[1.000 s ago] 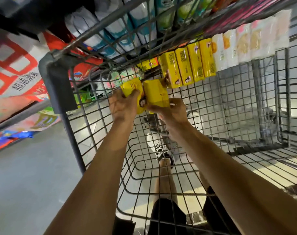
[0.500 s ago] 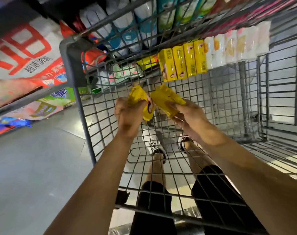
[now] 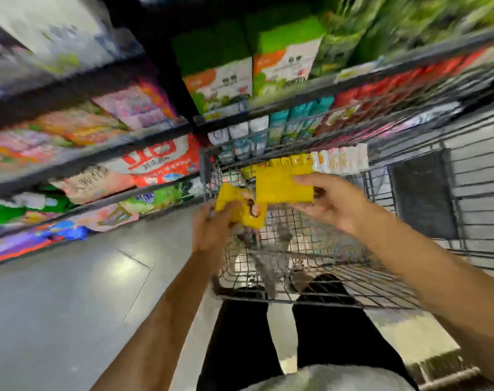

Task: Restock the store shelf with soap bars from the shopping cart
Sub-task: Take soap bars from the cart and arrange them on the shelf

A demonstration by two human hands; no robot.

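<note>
My left hand (image 3: 212, 230) grips a yellow soap bar (image 3: 237, 206) above the near-left corner of the wire shopping cart (image 3: 310, 249). A second yellow soap bar (image 3: 282, 186), held flat, is pinched by my right hand (image 3: 330, 204) just to the right of the first, above the cart. At the cart's far end stands a row of yellow soap bars (image 3: 291, 162) and pale ones (image 3: 341, 160). The picture is blurred by motion.
Store shelves (image 3: 99, 153) with colourful bags and packs rise on the left and ahead of the cart. Grey tiled floor (image 3: 71, 306) lies to the left. My legs in black trousers stand behind the cart. A dark panel (image 3: 420, 193) sits on the cart's right side.
Both hands have lifted their yellow soap bars up out of the cart. The view has tilted upward, so the shelves now fill the upper part of the picture.
</note>
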